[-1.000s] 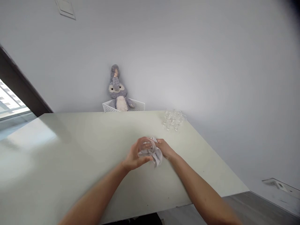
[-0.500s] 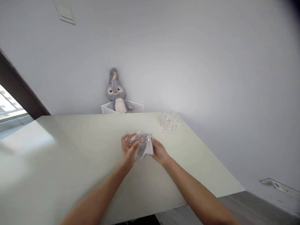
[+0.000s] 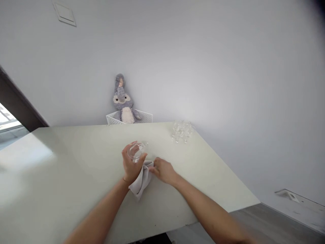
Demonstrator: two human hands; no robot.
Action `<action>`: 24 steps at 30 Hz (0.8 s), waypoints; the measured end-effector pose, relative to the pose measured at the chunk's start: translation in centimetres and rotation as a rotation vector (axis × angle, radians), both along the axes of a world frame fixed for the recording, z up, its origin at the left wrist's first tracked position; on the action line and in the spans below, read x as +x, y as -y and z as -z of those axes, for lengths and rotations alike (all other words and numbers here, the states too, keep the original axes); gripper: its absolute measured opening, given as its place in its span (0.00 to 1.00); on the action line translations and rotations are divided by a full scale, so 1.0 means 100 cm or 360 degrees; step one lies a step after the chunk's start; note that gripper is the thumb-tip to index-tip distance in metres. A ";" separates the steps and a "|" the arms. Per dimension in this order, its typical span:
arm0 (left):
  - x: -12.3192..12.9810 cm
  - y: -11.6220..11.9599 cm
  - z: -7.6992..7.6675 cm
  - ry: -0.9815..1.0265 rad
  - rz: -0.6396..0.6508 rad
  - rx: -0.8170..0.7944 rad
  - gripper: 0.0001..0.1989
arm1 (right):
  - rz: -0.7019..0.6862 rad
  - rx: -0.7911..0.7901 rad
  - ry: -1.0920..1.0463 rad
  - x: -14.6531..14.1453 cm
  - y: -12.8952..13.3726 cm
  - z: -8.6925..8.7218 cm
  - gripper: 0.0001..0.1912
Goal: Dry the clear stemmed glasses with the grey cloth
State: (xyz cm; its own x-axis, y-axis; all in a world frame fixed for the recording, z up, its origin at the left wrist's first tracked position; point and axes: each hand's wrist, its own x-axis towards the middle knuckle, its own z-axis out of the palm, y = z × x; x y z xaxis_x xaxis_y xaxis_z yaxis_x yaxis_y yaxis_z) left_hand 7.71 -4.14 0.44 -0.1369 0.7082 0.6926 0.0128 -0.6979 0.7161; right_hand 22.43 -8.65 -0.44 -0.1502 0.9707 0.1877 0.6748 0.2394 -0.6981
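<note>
Cupping a glass [image 3: 135, 151] in the left hand's [image 3: 130, 167] curled fingers, pinching a cloth [image 3: 141, 181] in the right hand's [image 3: 165, 171].
Clear and round-bowled, the glass tilts above the table [image 3: 96, 152]; the cloth hangs soft, pale and creased beside it. Other clear glasses [image 3: 182, 130] stand clustered far right, untouched, on the smooth, pale top.

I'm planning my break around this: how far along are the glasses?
Done: can't be confirmed; the clustered glasses at the far right of the table could be finished or waiting. In hand: the left hand holds one clear glass, the right hand a pale cloth. Left: at least this glass, not yet released; I can't tell how many others.
</note>
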 end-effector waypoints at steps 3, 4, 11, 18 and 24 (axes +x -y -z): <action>0.000 0.000 -0.001 -0.0009 -0.0049 -0.0050 0.28 | 0.0345 0.0151 -0.0016 0.018 -0.007 -0.010 0.24; 0.001 0.002 0.000 -0.0032 -0.0020 -0.0061 0.28 | 0.0409 0.0242 -0.0053 0.021 -0.009 -0.012 0.21; 0.019 0.023 0.016 -0.0488 0.0411 -0.0061 0.31 | 0.0101 0.0442 0.0080 0.007 -0.008 -0.002 0.10; 0.015 0.051 -0.047 -0.0943 0.0260 0.0226 0.13 | 0.0975 0.0336 -0.0229 0.059 -0.038 0.004 0.18; -0.014 0.130 -0.125 -0.0988 0.0800 0.0740 0.12 | 0.1423 0.0176 0.0039 0.116 -0.048 0.005 0.17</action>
State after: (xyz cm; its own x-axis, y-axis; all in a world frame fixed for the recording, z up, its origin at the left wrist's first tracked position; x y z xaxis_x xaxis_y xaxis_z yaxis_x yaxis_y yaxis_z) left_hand 6.27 -17.13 12.89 0.6022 0.2158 0.7686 -0.0816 -0.9411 0.3282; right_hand 34.00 -3.83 -0.95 0.6473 0.7035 0.2934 0.6556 -0.3175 -0.6851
